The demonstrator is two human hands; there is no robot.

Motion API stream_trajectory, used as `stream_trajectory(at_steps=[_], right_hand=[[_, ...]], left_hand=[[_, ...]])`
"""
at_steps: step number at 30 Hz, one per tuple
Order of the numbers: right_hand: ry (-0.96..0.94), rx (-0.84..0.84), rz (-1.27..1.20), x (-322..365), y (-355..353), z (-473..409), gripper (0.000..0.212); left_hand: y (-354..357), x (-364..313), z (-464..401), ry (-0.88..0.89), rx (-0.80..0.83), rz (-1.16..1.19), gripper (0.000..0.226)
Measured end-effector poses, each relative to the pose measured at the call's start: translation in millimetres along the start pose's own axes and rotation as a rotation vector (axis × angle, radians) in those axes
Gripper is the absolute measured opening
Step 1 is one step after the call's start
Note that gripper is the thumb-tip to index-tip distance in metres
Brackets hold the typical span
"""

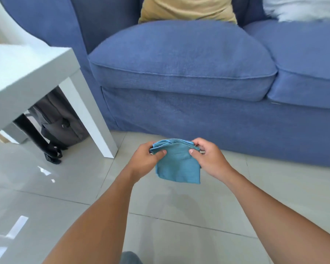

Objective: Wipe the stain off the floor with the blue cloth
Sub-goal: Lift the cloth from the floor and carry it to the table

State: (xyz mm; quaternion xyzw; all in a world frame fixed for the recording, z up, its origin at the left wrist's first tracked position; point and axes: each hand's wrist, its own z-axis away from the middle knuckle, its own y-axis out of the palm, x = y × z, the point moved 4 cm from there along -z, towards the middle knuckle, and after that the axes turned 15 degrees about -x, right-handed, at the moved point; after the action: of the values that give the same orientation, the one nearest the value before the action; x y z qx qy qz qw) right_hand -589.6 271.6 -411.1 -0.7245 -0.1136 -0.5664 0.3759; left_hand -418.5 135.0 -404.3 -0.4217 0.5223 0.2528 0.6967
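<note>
Cloth handling is under way at lower centre of the frame: the folded blue fabric cloth (177,164) is held in the air above the pale glossy tiled floor (179,235), not touching it. The left hand (144,161) pinches the cloth's upper left corner, thumb on the near face and fingers curled behind; the right hand (208,159) pinches the upper right corner the same way. Both hands are closed on the fabric, and the lower edge hangs free. No stain can be made out on the tiles; a faint dull patch shows below the cloth, but its nature cannot be told. Blue fabric sofa (179,73) fills the upper centre and right; a white square side table (23,73) stands at left. Judgement: the cloth should stay folded into a flat pad, be lowered flat onto the mark, and be pressed evenly.
</note>
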Motion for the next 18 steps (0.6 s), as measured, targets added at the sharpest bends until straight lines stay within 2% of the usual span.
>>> stream_trajectory(at_steps=[3, 8, 13, 18], right_hand=[[-0.067, 0.008, -0.011, 48.6, -12.0, -18.1, 0.015], [-0.132, 0.037, -0.084, 132.8, -27.8, -40.2, 0.019], [-0.147, 0.085, -0.181, 205.0, -33.5, -38.4, 0.019], [-0.140, 0.224, -0.284, 268.5, -27.2, -23.8, 0.023]], left_hand=[[-11.2, -36.3, -1.5, -0.056, -0.024, 0.145, 0.019], [-32.6, -92.9, -2.6, -0.145, 0.100, 0.280, 0.027], [-71.0, -143.7, 3.8, -0.064, 0.016, 0.340, 0.025], [-113.7, -182.3, 20.7, 0.034, 0.023, 0.323, 0.044]])
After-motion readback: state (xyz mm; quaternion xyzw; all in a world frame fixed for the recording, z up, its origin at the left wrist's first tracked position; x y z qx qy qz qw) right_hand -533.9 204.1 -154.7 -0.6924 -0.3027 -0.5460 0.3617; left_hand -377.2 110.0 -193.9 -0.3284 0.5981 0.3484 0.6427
